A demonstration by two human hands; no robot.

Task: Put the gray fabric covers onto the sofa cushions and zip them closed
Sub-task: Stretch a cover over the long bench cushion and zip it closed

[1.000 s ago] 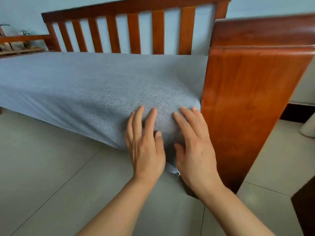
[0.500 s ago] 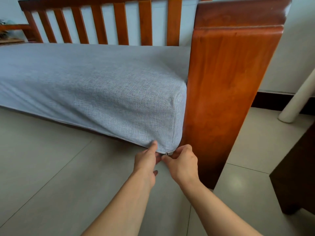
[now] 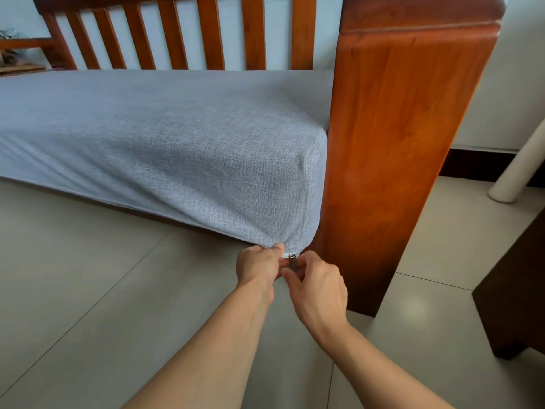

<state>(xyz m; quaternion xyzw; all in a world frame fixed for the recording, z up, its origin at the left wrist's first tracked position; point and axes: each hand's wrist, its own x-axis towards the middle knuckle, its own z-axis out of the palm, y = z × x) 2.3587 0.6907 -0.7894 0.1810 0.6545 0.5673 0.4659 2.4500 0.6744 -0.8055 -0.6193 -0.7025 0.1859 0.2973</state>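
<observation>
— Gray cover (image 3: 165, 137): where is it seen?
— Stretched over the sofa cushion, against the wooden armrest (image 3: 395, 160).
— Hands?
— Bottom corner hem is pinched by left hand (image 3: 259, 265); zipper pull (image 3: 292, 257) is clamped by right hand (image 3: 320, 286) fingers.

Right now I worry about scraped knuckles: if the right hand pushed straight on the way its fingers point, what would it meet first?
Probably the zipper pull and the gray cover's bottom corner, which the right hand already nearly touches; the wooden sofa leg stands just right of that line, though depth is unclear.
</observation>
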